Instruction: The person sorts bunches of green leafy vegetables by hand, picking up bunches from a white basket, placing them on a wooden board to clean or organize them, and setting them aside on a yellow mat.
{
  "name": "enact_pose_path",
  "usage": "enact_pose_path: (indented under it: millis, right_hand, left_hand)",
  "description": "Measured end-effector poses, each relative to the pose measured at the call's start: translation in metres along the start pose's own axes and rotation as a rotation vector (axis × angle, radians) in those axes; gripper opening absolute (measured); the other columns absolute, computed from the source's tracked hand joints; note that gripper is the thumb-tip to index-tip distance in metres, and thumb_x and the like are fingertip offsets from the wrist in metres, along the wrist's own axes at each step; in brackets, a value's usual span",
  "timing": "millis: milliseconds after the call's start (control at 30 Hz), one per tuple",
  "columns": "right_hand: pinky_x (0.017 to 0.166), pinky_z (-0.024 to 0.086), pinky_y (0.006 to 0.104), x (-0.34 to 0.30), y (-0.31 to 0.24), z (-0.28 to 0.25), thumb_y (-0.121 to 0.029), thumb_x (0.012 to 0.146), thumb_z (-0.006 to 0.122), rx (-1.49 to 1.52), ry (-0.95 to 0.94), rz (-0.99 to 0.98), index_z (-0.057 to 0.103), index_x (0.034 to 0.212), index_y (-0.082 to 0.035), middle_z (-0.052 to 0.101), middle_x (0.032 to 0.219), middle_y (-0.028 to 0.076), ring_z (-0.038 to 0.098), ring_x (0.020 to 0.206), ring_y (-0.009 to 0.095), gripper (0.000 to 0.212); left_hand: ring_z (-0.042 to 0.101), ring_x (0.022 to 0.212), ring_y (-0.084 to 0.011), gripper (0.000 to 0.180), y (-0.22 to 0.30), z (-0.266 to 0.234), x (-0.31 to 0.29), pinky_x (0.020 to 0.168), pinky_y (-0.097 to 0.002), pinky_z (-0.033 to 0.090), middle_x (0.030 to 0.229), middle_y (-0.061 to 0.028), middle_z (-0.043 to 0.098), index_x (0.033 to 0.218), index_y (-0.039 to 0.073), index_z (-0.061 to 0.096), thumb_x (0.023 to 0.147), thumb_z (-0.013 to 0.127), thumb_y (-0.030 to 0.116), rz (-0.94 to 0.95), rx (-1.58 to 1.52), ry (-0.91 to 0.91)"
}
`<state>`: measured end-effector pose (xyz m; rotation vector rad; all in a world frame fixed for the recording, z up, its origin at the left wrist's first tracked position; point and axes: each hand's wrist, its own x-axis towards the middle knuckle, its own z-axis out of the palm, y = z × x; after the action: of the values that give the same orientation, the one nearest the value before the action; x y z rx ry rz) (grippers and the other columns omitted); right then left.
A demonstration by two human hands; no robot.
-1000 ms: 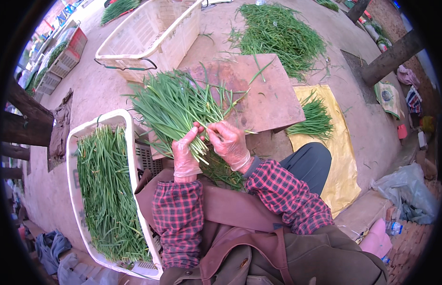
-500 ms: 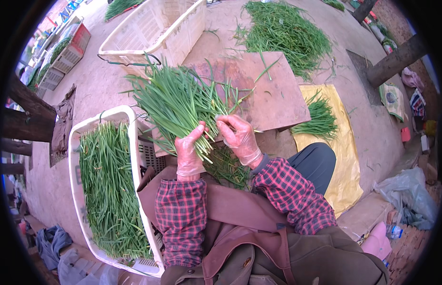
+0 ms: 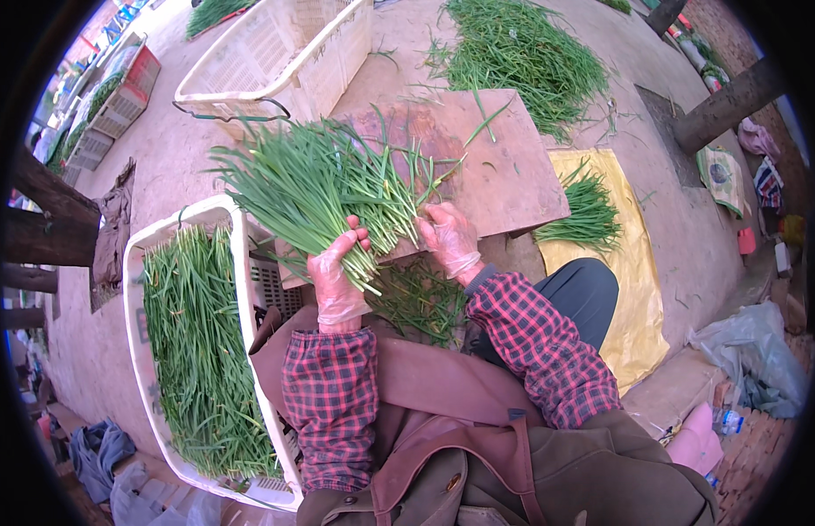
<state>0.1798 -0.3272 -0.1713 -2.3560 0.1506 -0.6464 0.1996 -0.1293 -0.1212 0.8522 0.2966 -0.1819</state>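
Observation:
A bunch of garlic chives fans out to the far left from my left hand, whose gloved fingers are wrapped round the pale stem ends. Beside it, more loose chives lie across the left part of a low reddish board. At their stem ends, my right hand, also in a thin clear glove, has its fingers curled in a pinch on some stalks. The fingertips partly hide what they grip.
Left of me stands a white crate packed with chives. Another crate stands beyond the board, near a large chive heap. On the right, a yellow sheet bears a smaller pile. Scraps lie below the board.
My left hand and its bunch have shifted slightly left, spreading away from the loose chives. My right hand has come down a little onto the stem ends.

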Motion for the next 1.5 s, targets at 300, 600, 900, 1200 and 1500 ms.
enact_pose_path:
  millis: [300, 600, 900, 1200, 1500]
  right_hand:
    - [0.060, 0.045, 0.0338, 0.049, -0.016, -0.042, -0.018, 0.089, 0.065, 0.351, 0.053, 0.172, 0.072, 0.088, -0.003, 0.062, 0.070, 0.012, 0.061, 0.064, 0.024, 0.017]
    - [0.058, 0.046, 0.0313, 0.070, -0.024, -0.095, -0.009, 0.088, 0.069, 0.060, 0.214, -0.118, 0.073, 0.098, -0.002, 0.064, 0.075, 0.009, 0.061, 0.063, 0.020, 0.013]
    - [0.062, 0.046, 0.0335, 0.005, -0.072, -0.049, -0.008, 0.080, 0.067, -0.199, 0.045, -0.645, 0.066, 0.104, 0.000, 0.060, 0.081, 0.004, 0.060, 0.072, 0.020, 0.026]
    - [0.070, 0.051, 0.0321, -0.007, -0.073, -0.036, -0.008, 0.087, 0.063, 0.366, -0.184, -0.257, 0.067, 0.106, 0.001, 0.067, 0.089, 0.009, 0.066, 0.079, 0.023, 0.021]
    - [0.071, 0.048, 0.0230, 0.022, -0.079, -0.021, -0.016, 0.095, 0.066, 1.048, -0.447, 0.441, 0.072, 0.099, 0.001, 0.069, 0.085, 0.000, 0.060, 0.077, 0.007, 0.019]
  left_hand:
    - [0.061, 0.073, -0.0152, 0.022, 0.000, 0.000, -0.001, 0.066, -0.0248, 0.053, 0.086, -0.0075, 0.063, 0.109, -0.001, 0.063, 0.088, 0.068, 0.006, 0.014, 0.000, 0.000]
    - [0.060, 0.074, -0.0158, 0.020, -0.003, 0.007, 0.000, 0.067, -0.0259, 0.052, 0.085, -0.0070, 0.062, 0.107, 0.000, 0.062, 0.089, 0.068, 0.006, 0.015, 0.001, -0.084]
    - [0.063, 0.069, -0.0148, 0.022, -0.009, 0.005, -0.002, 0.060, -0.0258, 0.052, 0.084, -0.0054, 0.067, 0.104, -0.002, 0.066, 0.087, 0.074, 0.009, -0.078, 0.112, -0.017]
    - [0.063, 0.067, -0.0147, 0.022, -0.004, 0.009, -0.005, 0.059, -0.0263, 0.053, 0.084, -0.0055, 0.067, 0.103, 0.000, 0.066, 0.085, 0.073, 0.010, 0.003, 0.101, -0.077]
    - [0.064, 0.065, -0.0161, 0.022, -0.005, 0.007, -0.003, 0.058, -0.0270, 0.053, 0.080, -0.0066, 0.066, 0.102, -0.002, 0.066, 0.084, 0.072, 0.009, 0.006, 0.180, -0.045]
